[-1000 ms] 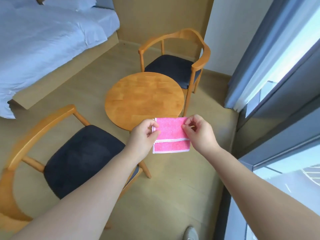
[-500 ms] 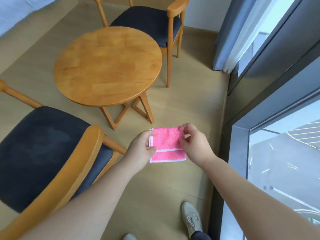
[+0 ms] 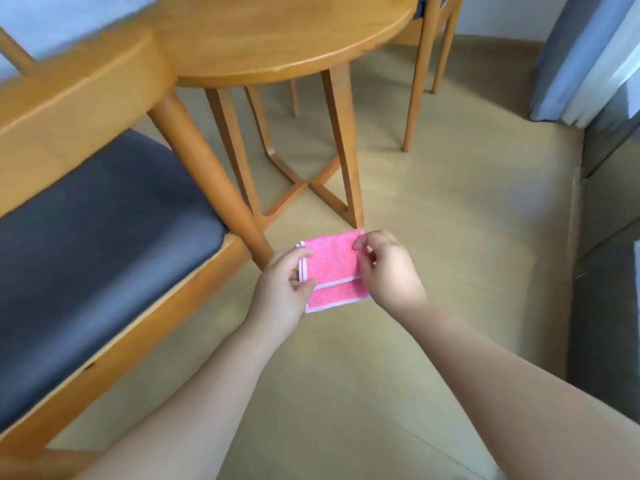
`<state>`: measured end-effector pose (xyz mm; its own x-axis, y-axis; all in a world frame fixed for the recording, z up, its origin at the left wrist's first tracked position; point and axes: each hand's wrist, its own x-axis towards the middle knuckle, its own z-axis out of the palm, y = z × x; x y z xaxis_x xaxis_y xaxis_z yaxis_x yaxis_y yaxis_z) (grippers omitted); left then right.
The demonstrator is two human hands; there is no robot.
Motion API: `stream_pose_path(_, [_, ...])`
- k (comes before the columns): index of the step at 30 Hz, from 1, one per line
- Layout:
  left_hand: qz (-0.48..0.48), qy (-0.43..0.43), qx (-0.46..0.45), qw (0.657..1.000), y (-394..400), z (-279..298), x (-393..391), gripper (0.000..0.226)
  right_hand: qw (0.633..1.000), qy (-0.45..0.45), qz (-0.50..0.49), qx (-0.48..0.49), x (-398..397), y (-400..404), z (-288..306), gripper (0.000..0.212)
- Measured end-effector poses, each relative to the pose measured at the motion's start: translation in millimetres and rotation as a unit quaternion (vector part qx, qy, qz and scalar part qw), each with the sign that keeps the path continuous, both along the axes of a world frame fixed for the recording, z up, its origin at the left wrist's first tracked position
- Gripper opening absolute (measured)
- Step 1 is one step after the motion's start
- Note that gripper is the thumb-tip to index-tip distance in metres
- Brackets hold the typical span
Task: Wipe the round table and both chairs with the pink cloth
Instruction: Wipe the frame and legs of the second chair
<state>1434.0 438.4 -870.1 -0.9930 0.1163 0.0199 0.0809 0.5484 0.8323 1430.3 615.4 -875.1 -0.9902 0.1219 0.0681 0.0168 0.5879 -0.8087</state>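
Note:
A folded pink cloth [image 3: 334,270] with a white border hangs in the air above the floor, held between both hands. My left hand [image 3: 282,292] pinches its left edge. My right hand [image 3: 388,271] pinches its upper right corner. The round wooden table [image 3: 277,39] stands ahead at the top of the view, its crossed legs just beyond the cloth. The near chair [image 3: 86,220], with a dark seat and a curved wooden armrest, fills the left side. Only the legs and seat corner of the far chair [image 3: 424,64] show at the top right.
A grey and white curtain [image 3: 585,57] hangs at the upper right. A grey wall base [image 3: 609,237] runs down the right edge. Pale wooden floor [image 3: 433,202] lies between the table legs and that wall.
The view has dropped lower and moved closer to the near chair and table legs. Both hands keep holding the cloth, which stays folded between them.

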Motion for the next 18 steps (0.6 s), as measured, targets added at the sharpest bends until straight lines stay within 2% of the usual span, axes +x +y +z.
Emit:
stream_pose_path(4, [0.041, 0.150, -0.025, 0.987, -22.8, -15.2, -0.1, 0.044, 0.993, 0.115, 0.022, -0.005, -25.4, -32.4, -18.9, 0.024])
stream_pose_path(6, [0.061, 0.191, -0.049, 0.979, -33.1, -4.4, 3.0, 0.044, 0.987, 0.153, 0.042, -0.011, -34.0, -48.7, -12.6, 0.025])
stream_pose_path(9, [0.073, 0.202, -0.066, 0.974, -49.0, 19.4, 8.3, 0.045, 0.980, 0.179, 0.083, -0.009, -42.4, -72.9, 4.5, 0.033])
stream_pose_path(14, [0.097, 0.177, -0.103, 0.974, -75.2, 47.0, 14.7, 0.046, 0.971, 0.184, 0.150, 0.024, -49.2, -111.7, 21.5, 0.068])
stream_pose_path(18, [0.066, 0.224, -0.177, 0.956, -88.6, 59.3, 24.0, 0.049, 0.976, 0.182, 0.108, 0.053, -55.0, -135.3, 13.3, 0.073])
